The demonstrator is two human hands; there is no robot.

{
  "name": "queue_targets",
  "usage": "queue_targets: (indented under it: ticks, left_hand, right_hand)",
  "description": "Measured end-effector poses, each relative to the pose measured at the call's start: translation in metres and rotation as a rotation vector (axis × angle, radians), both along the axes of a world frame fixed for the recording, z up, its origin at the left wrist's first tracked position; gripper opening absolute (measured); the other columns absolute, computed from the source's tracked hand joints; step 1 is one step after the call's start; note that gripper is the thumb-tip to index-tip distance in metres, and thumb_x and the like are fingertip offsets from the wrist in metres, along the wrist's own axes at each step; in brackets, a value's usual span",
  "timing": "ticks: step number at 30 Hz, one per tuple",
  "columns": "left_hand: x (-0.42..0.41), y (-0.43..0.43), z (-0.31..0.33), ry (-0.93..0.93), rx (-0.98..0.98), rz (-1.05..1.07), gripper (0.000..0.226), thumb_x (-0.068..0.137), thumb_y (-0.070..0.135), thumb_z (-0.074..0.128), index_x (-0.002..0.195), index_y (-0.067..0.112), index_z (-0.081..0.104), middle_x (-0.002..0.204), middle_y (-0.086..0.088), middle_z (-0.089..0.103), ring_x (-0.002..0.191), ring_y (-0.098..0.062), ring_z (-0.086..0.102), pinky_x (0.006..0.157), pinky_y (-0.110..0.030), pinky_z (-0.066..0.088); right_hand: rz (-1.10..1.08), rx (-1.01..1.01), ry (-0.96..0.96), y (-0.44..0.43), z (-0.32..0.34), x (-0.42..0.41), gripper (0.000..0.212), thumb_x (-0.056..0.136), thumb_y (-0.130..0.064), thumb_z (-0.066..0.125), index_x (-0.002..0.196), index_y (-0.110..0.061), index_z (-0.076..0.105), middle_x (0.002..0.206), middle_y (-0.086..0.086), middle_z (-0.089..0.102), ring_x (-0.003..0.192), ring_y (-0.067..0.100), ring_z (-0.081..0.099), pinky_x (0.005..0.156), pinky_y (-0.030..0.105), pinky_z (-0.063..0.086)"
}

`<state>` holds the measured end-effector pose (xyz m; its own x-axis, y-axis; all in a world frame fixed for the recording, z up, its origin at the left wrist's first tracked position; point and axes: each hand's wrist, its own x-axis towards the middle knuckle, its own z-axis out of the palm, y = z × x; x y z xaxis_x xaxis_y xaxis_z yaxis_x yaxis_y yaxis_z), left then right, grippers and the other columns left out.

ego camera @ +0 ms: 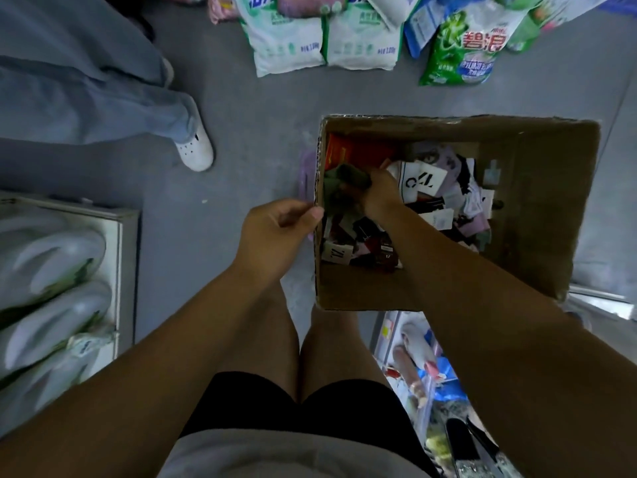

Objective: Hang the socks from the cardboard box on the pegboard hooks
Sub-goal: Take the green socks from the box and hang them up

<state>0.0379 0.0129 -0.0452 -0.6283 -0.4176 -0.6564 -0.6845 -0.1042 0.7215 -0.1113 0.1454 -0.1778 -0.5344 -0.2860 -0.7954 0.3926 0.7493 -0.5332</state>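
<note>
An open cardboard box [537, 201] stands on the grey floor, holding several packaged socks [434, 198] with paper labels. My right hand [381, 193] reaches into the box's left side and grips a dark green pair of socks [348, 177]. My left hand [279, 229] is at the box's left wall with curled fingers, the thumb against the rim; whether it grasps the wall is unclear. No pegboard or hooks are in view.
Bags of laundry powder [344, 39] lie on the floor beyond the box. Another person's leg and white shoe [194, 150] stand at the left. A shelf of packaged goods [62, 281] is at my left, and more goods [420, 357] at lower right.
</note>
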Motion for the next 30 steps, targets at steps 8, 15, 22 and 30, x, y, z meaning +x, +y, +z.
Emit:
queue_targets:
  ticks: [8,15,22,30]
  left_hand:
    - [-0.004,0.007,0.016,-0.163,-0.097,0.034,0.026,0.095,0.038,0.068,0.088,0.013,0.070,0.076,0.004,0.069,0.069,-0.005,0.065,0.066,-0.018,0.051]
    - [-0.012,0.043,0.048,-0.324,0.512,0.100,0.056,0.090,0.069,0.055,0.107,0.018,0.069,0.107,-0.007,0.077,0.094,-0.018,0.076,0.088,-0.034,0.060]
    - [-0.043,0.054,0.028,-0.418,0.726,0.076,0.060,0.082,0.059,0.073,0.125,0.017,0.067,0.112,-0.013,0.076,0.100,-0.031,0.074,0.083,-0.042,0.060]
    - [-0.052,0.063,-0.016,-0.230,0.537,0.127,0.022,0.100,0.037,0.061,0.119,0.028,0.068,0.108,0.003,0.077,0.100,-0.016,0.073,0.079,-0.033,0.058]
  right_hand:
    - [-0.127,-0.139,0.070,0.042,0.081,0.024,0.032,0.098,-0.017,0.064,0.127,-0.004,0.065,0.108,-0.001,0.071,0.088,-0.010,0.067,0.081,0.014,0.056]
    - [-0.212,-0.275,0.024,0.084,0.172,0.066,0.038,0.099,-0.020,0.062,0.137,-0.012,0.058,0.126,0.003,0.069,0.114,0.014,0.067,0.089,0.027,0.056]
    - [0.137,-0.205,-0.032,0.099,0.204,0.086,0.034,0.093,-0.016,0.070,0.125,-0.009,0.064,0.104,-0.015,0.068,0.095,-0.002,0.068,0.083,0.018,0.054]
    - [-0.152,0.076,0.236,0.156,0.147,-0.001,0.034,0.098,-0.025,0.064,0.127,-0.008,0.064,0.113,0.003,0.071,0.104,0.009,0.068,0.095,0.032,0.056]
